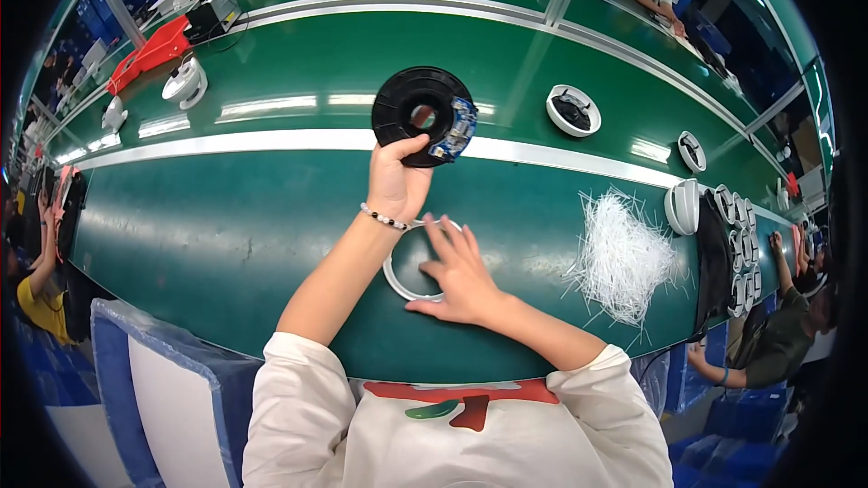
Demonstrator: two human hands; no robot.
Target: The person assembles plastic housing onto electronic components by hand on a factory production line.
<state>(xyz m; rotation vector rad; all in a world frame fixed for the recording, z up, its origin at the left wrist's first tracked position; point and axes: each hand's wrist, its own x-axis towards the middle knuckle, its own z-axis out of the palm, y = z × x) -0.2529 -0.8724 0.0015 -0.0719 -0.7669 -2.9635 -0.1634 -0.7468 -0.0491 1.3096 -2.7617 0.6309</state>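
A black round disc with a hole in its middle is held up by my left hand, thumb on its face and the other fingers hidden behind it. A small blue circuit board sits on the disc's right side. Below, a white ring lies flat on the green table. My right hand is spread over the ring's right part with fingers apart, covering some of its rim. Whether the fingertips press on the ring I cannot tell.
To the right lies a heap of thin white strips. Beyond it stand white housings and rows of round parts. On the green conveyor belt sits a white bowl-shaped housing. Blue crates flank me; co-workers are at both sides.
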